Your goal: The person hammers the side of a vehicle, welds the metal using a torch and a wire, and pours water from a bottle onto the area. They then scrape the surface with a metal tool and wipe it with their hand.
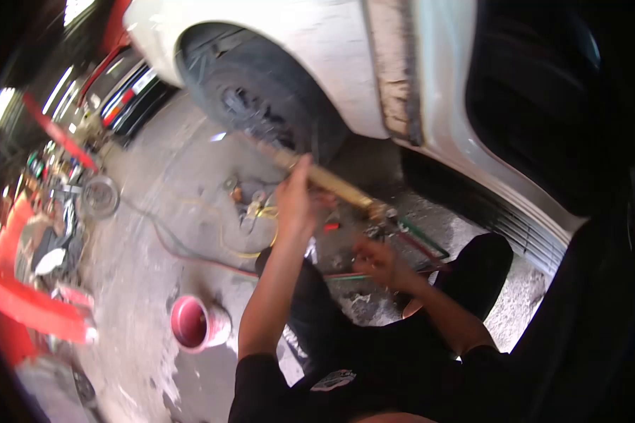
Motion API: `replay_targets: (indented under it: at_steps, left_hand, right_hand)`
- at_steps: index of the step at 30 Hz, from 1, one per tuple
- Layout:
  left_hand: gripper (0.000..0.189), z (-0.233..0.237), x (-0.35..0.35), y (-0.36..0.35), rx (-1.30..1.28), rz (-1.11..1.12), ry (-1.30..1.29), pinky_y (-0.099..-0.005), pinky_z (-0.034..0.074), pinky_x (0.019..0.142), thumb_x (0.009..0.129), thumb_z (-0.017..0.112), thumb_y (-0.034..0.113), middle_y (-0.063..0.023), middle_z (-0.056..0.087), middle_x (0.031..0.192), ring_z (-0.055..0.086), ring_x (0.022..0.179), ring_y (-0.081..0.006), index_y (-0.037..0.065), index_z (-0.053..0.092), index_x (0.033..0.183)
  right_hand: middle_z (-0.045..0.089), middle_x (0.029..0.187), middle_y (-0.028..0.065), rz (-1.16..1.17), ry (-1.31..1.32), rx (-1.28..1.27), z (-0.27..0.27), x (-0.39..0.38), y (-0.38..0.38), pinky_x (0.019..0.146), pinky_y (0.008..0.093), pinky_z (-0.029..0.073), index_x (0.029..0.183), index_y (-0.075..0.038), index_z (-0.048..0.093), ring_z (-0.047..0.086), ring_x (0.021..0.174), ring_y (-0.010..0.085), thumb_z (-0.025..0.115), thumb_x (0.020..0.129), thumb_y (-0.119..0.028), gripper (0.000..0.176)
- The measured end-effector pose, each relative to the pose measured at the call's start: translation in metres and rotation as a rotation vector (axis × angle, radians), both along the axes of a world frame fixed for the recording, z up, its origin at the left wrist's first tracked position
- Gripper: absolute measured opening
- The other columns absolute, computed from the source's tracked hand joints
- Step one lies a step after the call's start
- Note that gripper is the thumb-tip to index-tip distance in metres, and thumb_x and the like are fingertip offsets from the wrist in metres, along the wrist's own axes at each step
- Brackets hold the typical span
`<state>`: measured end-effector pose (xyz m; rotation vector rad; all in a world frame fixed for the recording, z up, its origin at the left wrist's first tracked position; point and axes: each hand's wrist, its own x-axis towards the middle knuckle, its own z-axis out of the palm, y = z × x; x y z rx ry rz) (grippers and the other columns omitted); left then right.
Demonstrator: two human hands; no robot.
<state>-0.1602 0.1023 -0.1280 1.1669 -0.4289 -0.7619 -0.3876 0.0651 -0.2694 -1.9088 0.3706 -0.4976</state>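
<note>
A brass-coloured gas torch (342, 187) slants across the middle of the view, its far end pointing toward the car wheel. My left hand (298, 201) is closed around its body. At the near end are metal valve fittings (379, 213), from which a green hose (423, 236) and a red hose (413, 243) run. Just below these fittings is my right hand (382, 262), fingers curled and somewhat blurred. Whatever it pinches, if anything, is hidden. A small red object (331, 226) shows between the hands, too blurred to name.
A white car body (317, 49) with a wheel (254, 106) stands ahead. Red and green hoses (190, 255) and a yellow cable (226, 243) cross the concrete floor. A pink bucket (201, 324) stands lower left. Red metal arms (35, 303) and clutter lie farther left.
</note>
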Motion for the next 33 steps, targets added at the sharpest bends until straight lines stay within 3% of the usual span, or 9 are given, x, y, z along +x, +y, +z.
replay_targets:
  at_steps: [1, 3, 7, 12, 17, 18, 21, 23, 33]
  left_hand:
    - [0.053, 0.014, -0.011, -0.003, -0.005, 0.0, 0.011, -0.0391, 0.06, 0.049, 0.095, 0.071, 0.046, -0.017, 0.071, 0.082, 0.067, 0.053, -0.0239, -0.006, 0.065, 0.105]
    - [0.052, 0.023, -0.016, 0.001, -0.057, -0.069, 0.034, -0.0389, 0.061, 0.051, 0.095, 0.073, 0.046, -0.0169, 0.071, 0.083, 0.069, 0.057, -0.0247, -0.005, 0.065, 0.104]
    - [0.05, 0.021, -0.024, -0.009, -0.162, -0.272, 0.106, -0.0391, 0.061, 0.053, 0.095, 0.072, 0.045, -0.0168, 0.072, 0.087, 0.071, 0.061, -0.0252, -0.004, 0.065, 0.105]
    - [0.048, 0.032, -0.048, 0.0, -0.124, -0.245, 0.096, -0.0392, 0.061, 0.053, 0.099, 0.067, 0.043, -0.0165, 0.072, 0.088, 0.069, 0.06, -0.0247, -0.004, 0.063, 0.107]
    - [0.047, 0.047, -0.037, 0.014, -0.158, -0.087, -0.044, -0.0364, 0.061, 0.051, 0.1, 0.067, 0.039, -0.0183, 0.069, 0.084, 0.068, 0.057, -0.0235, -0.008, 0.064, 0.099]
    - [0.047, 0.051, -0.03, 0.015, -0.13, -0.05, -0.07, -0.0371, 0.061, 0.051, 0.101, 0.066, 0.04, -0.0172, 0.069, 0.082, 0.067, 0.056, -0.0229, -0.007, 0.065, 0.097]
    - [0.047, 0.057, -0.02, 0.022, -0.142, -0.036, -0.111, -0.0377, 0.061, 0.051, 0.101, 0.065, 0.041, -0.0164, 0.068, 0.081, 0.067, 0.057, -0.0225, -0.006, 0.065, 0.096]
    - [0.047, 0.058, -0.018, 0.025, -0.092, -0.017, -0.153, -0.0374, 0.061, 0.053, 0.101, 0.065, 0.041, -0.0157, 0.067, 0.08, 0.067, 0.057, -0.0223, -0.005, 0.065, 0.096]
    - [0.046, 0.016, 0.001, 0.053, -0.075, 0.056, -0.04, -0.0373, 0.06, 0.053, 0.098, 0.068, 0.045, -0.012, 0.064, 0.08, 0.064, 0.055, -0.0208, 0.0, 0.061, 0.097]
  right_hand:
    - [0.064, 0.128, 0.0083, 0.002, 0.084, 0.246, 0.002, 0.007, -0.013, 0.089, 0.0331, 0.055, 0.141, -0.004, 0.056, 0.062, 0.113, 0.0174, 0.072, 0.096, -0.02, 0.05]
    - [0.063, 0.135, 0.009, -0.113, -0.284, 0.232, 0.027, 0.021, -0.015, 0.094, 0.0371, 0.054, 0.141, -0.001, 0.053, 0.065, 0.112, 0.0181, 0.067, 0.099, -0.021, 0.049]
    - [0.055, 0.142, 0.0096, -0.222, -0.246, 0.24, 0.053, 0.03, -0.035, 0.102, 0.0342, 0.049, 0.155, -0.006, 0.041, 0.058, 0.119, 0.0175, 0.071, 0.098, -0.023, 0.067]
    - [0.044, 0.153, 0.0115, -0.092, -0.625, 0.055, 0.089, 0.042, -0.031, 0.103, 0.0324, 0.049, 0.165, -0.008, 0.022, 0.058, 0.125, 0.0173, 0.067, 0.099, -0.014, 0.08]
    - [0.063, 0.131, 0.011, 0.023, -0.278, 0.237, 0.001, 0.054, -0.026, 0.099, 0.0349, 0.052, 0.152, -0.006, 0.046, 0.065, 0.113, 0.024, 0.069, 0.096, -0.018, 0.061]
    - [0.062, 0.129, 0.0118, 0.109, -0.175, -0.084, -0.011, 0.051, -0.01, 0.092, 0.0354, 0.053, 0.145, -0.007, 0.05, 0.066, 0.109, 0.0242, 0.072, 0.093, -0.019, 0.057]
    - [0.061, 0.123, 0.0157, 0.514, -0.008, -0.313, -0.048, 0.031, 0.075, 0.086, 0.0391, 0.054, 0.137, -0.008, 0.054, 0.065, 0.105, 0.0323, 0.075, 0.09, -0.021, 0.052]
    - [0.061, 0.117, 0.0141, 0.576, -0.229, -0.347, -0.08, 0.029, 0.117, 0.087, 0.0444, 0.054, 0.135, -0.009, 0.053, 0.065, 0.105, 0.0359, 0.075, 0.091, -0.022, 0.05]
    - [0.068, 0.105, 0.0165, 0.597, -0.167, -0.162, -0.081, 0.055, 0.143, 0.082, 0.0468, 0.053, 0.121, -0.008, 0.06, 0.068, 0.099, 0.0379, 0.072, 0.088, -0.01, 0.036]
